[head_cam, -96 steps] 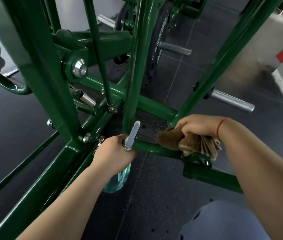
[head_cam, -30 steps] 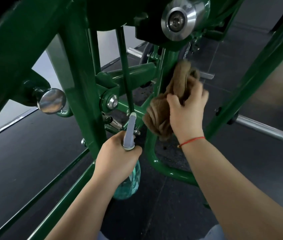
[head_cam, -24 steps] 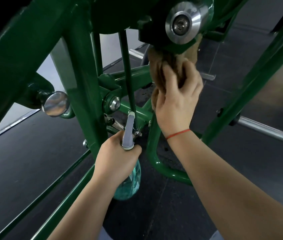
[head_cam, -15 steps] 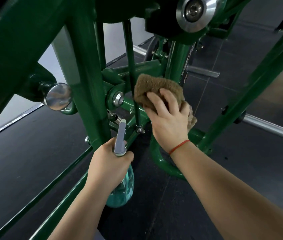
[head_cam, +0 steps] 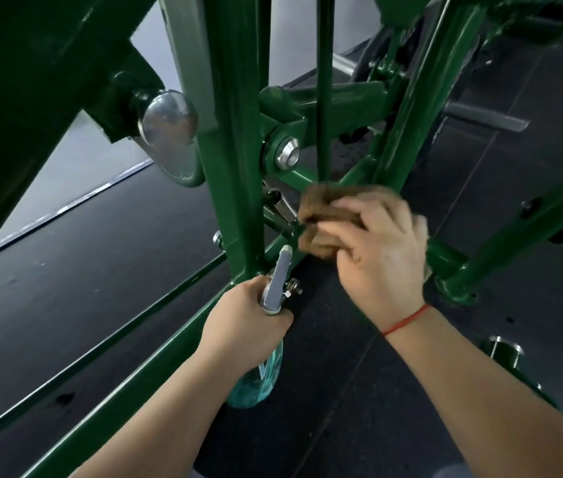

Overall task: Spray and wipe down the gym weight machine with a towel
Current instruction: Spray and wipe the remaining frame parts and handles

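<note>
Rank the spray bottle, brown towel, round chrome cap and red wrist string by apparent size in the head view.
1. spray bottle and brown towel: look alike, both partly hidden, so tied.
2. round chrome cap.
3. red wrist string, smallest.

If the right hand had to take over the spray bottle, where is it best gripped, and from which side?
Probably grip the spray bottle by its teal body, coming from the right: it hangs free below the left hand, which wraps the neck. The grey head is thin and slanted.
</note>
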`<action>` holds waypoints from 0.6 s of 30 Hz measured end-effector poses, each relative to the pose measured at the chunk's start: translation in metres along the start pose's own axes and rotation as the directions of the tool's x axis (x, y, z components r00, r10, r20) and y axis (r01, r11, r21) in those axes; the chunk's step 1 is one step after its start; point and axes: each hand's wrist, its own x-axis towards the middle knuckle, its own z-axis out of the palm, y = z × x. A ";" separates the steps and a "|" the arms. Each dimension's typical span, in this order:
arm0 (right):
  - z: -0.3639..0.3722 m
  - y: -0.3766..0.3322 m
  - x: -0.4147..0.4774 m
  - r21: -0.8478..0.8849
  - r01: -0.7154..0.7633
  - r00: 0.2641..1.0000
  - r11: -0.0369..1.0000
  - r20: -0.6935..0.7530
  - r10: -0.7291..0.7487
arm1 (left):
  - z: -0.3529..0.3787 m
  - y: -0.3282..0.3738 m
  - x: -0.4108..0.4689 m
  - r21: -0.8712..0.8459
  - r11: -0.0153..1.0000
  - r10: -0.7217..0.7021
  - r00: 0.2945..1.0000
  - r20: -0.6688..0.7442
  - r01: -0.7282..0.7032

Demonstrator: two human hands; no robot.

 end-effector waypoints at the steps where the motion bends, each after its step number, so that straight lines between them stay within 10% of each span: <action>1: -0.007 0.000 0.013 -0.002 0.004 0.995 1.000 -0.104 -0.004 | -0.002 0.000 -0.002 0.014 1.000 -0.010 1.000 -0.005 0.010; 12: 0.036 0.014 0.027 -0.249 -0.071 0.977 0.966 -0.215 0.016 | -0.023 -0.026 -0.036 0.133 0.976 -0.169 0.984 -0.053 0.175; 18: 0.056 -0.001 -0.037 -0.133 -0.138 0.975 0.981 0.158 0.158 | -0.002 -0.057 -0.034 0.193 0.945 -0.288 0.952 0.103 0.265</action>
